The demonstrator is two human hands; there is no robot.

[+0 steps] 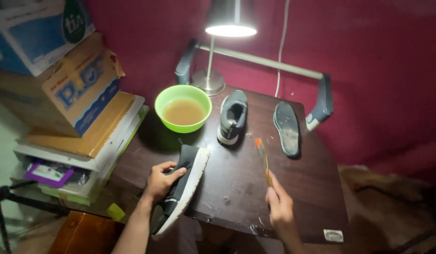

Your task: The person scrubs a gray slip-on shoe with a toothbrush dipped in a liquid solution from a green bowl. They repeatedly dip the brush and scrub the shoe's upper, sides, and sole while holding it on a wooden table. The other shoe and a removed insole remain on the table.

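Near the front edge of the dark table [298,197], the left hand [160,181] lies palm down with its fingers curled over the upper of a dark shoe with a white sole [184,186], gripping it; the shoe is tilted on its side, toe pointing away from the person and heel hanging past the table edge. The right hand [280,204] is raised with its forearm coming up from the lower edge, fingers pinched closed around the lower end of a thin brush with an orange head [264,160], which stands up and away from the hand.

Two shoes show: the held one, and a second grey shoe [232,116] standing upright beyond both hands, well apart from them. One dark insole [286,128] lies flat beyond the right hand, just right of the brush head. One green bowl [182,108] of brownish liquid sits beyond the left hand, near the second shoe. One lit lamp [229,21] stands behind the bowl. A stack of cardboard boxes [77,94] is piled left of the left hand.
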